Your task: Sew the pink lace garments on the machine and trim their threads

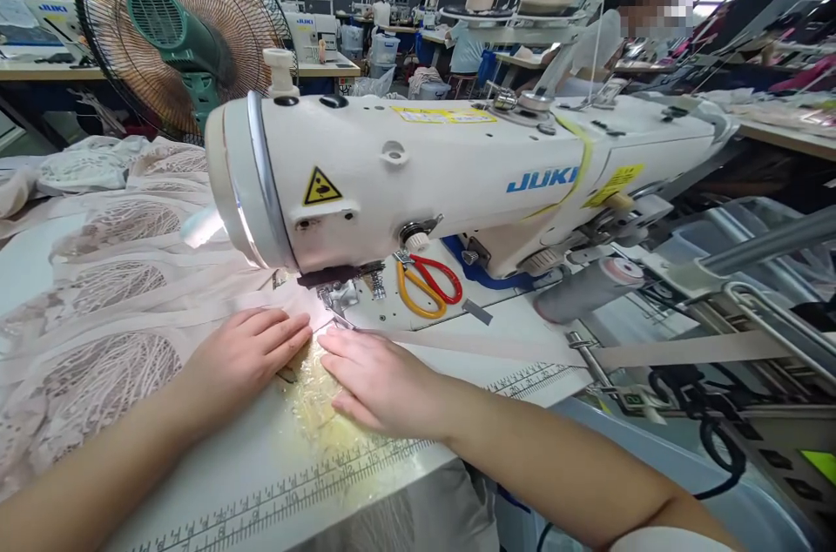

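At the near centre, just below the needle end of the white JUKI sewing machine, both hands worked palm down. Left hand lay flat, fingers stretched out and close together, on the near-right edge of the pale lacy fabric. Right hand was just beside it, fingertips near the presser foot; couldn't tell if it pinched anything. Hands were apart, narrow gap between fingertips. Fabric spread over the left of the white table, its right edge reaching the foot; oval lace panels showed along it. Pale band ran from beside the right hand to a metal guide on the right. Shiny yellowish patch sat on the table under and between the hands, ruler markings along the near edge. Scissors with one red and one yellow handle lay right of the foot, small grey strip beside them. Grey thread cone lay tilted farther right. Far left, big fan; far right, another person behind the machine, face blurred
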Demonstrator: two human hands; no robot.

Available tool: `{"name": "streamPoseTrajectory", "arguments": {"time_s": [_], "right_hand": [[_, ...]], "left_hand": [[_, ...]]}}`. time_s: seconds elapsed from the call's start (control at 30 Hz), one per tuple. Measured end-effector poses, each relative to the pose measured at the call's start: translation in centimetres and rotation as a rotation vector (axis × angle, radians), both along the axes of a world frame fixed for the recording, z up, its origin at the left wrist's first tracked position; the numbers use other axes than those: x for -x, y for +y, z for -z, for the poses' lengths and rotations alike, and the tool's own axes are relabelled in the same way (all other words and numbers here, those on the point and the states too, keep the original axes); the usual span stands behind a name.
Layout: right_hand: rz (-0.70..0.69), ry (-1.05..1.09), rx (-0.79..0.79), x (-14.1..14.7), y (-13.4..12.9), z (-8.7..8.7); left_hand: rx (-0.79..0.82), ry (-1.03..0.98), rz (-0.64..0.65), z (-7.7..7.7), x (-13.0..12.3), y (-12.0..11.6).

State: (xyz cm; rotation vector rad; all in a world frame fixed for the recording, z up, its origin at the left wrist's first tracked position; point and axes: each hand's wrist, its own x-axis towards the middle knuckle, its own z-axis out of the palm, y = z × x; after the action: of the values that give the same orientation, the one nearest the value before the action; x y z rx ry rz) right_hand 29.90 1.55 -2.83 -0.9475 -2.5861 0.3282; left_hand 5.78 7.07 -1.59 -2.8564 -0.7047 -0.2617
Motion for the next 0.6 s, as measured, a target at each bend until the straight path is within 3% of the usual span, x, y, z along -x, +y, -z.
{"name": "streamPoseTrajectory", "arguments": {"time_s": [0.37,0.5,0.6], "right_hand": [[-0.009,-0.010,0.012,-0.2,0.0,0.0],[-0.021,-0.020,0.017,-0.2,0.2,-0.3],[-0.025,0.019,0.026,-0.3,-0.3,-1.3]], "left_hand": [[-0.081,0.048,0.000,-0.9,-0.5,1.8],[-0.194,0.031,-0.067,-2.0,-0.2,-1.1],[-0.174,0.156,-0.313,-2.5,1.6,-5.3]]}}
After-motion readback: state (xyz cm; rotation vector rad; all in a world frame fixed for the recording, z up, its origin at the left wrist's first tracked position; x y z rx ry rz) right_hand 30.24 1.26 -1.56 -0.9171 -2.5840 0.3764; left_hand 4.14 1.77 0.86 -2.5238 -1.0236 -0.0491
